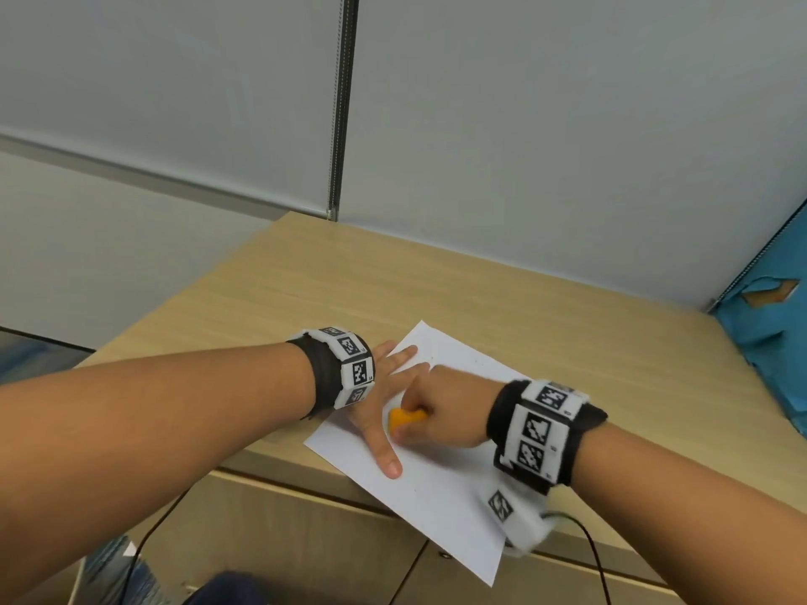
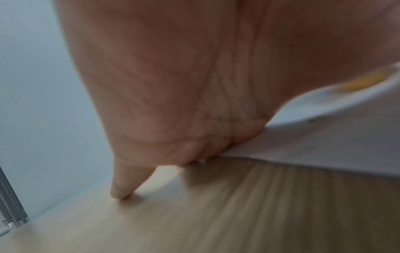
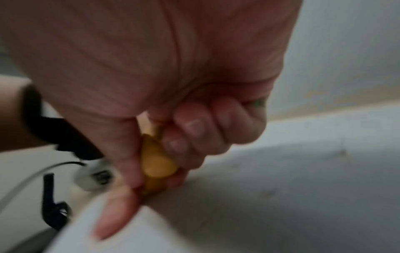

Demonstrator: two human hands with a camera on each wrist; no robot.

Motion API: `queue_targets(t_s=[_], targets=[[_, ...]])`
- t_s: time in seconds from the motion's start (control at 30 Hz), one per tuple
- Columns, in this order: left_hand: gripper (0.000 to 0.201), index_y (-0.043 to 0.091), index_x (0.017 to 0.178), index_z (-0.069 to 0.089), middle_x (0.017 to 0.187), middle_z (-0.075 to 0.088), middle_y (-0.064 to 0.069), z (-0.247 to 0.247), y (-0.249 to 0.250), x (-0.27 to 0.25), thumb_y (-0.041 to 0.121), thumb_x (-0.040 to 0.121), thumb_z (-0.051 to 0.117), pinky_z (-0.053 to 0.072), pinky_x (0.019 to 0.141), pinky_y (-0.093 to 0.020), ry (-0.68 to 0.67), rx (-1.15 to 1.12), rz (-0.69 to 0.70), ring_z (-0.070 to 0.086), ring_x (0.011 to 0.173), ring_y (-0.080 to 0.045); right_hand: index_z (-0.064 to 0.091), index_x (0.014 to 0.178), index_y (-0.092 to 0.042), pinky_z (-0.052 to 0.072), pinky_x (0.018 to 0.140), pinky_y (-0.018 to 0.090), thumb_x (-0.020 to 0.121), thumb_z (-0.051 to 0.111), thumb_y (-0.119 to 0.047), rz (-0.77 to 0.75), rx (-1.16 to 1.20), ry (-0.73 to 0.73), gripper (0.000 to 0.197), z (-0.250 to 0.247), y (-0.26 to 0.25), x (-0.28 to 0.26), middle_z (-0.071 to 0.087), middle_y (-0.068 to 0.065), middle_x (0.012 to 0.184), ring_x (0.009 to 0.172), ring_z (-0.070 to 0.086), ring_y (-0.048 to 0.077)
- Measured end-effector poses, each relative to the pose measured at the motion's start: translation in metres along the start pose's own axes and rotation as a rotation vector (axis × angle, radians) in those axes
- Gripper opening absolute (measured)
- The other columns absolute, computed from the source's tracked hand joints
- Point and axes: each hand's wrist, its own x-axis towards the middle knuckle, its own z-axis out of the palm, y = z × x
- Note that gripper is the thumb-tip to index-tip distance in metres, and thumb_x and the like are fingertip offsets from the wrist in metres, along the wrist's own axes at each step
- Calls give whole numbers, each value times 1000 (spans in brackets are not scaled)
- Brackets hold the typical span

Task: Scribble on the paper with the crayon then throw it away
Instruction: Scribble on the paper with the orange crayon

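Left hand: flat, fingers spread, pressing the paper to the wooden table. Paper: one white sheet overhanging the near edge; judged light, limp, prone to slide; hold by an edge. Right hand: fingers curled around orange crayon, likely brittle.
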Motion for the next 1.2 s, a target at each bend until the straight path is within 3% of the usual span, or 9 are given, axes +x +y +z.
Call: queue_targets(t_s=[0.07,0.2,0.37,0.57,0.63,0.73,0.93,1.07,1.2], targets=[[151,36,151,-33,159,-42,4,-1,1,1,91,53,68,-10,117,-61,-5,-4,8,-37,146,-29,54,65,-17,41,60,32,95,61,-44,-15,55,-66,41,1,-5,-7,52,-1,63,58,46,15],[149,39,149,-33,159,-41,5,0,0,3,93,51,66,-8,116,-67,9,-22,9,-34,148,-26,60,74,-16,46,64,31,97,49,-48,237,-97,59,41,-23,28,11,65,4,79,72,60,22],[150,39,148,-35,161,-37,3,-1,2,-2,93,50,67,-8,120,-63,26,-53,7,-34,148,-29,50,67,-16,44,60,30,99,44,-45,377,-173,76,44,-29,35,20,55,2,71,65,54,22],[155,39,151,-30,163,-34,6,-6,8,-10,100,42,60,-3,120,-64,10,-37,-58,-28,151,-28,66,98,-4,40,56,28,104,37,-41,453,-77,0,47,-20,32,-29,60,3,71,60,54,19],[155,39,153,-27,165,-31,5,-4,13,-16,104,37,52,0,120,-64,16,-39,-100,-21,153,-30,67,107,-1,42,56,26,104,37,-39,460,-52,-41,48,-13,30,-38,67,8,79,59,55,18],[147,36,156,-19,168,-20,2,5,22,-28,108,42,39,1,120,-63,27,-34,-168,-12,155,-33,64,113,-4,43,75,32,105,36,-41,415,-67,-12,47,-6,32,-41,66,11,107,86,56,24],[124,23,160,13,161,29,-9,-10,20,-55,99,66,38,33,111,-51,16,93,-188,34,143,-34,42,73,-20,35,63,33,103,42,-46,312,-14,92,40,-3,47,-25,51,0,78,68,44,19],[123,23,162,-3,171,-1,-5,-35,10,-45,88,74,53,16,122,-49,57,29,-94,11,155,-30,46,77,-19,35,60,31,104,43,-45,260,-47,109,38,-11,43,-17,50,-1,75,67,45,18],[141,31,156,-23,165,-29,2,-29,-7,-15,89,62,65,-3,120,-62,33,-4,-28,-23,153,-30,52,84,-17,35,59,30,105,43,-45,149,-98,71,36,-15,15,-5,54,1,79,65,46,15]])
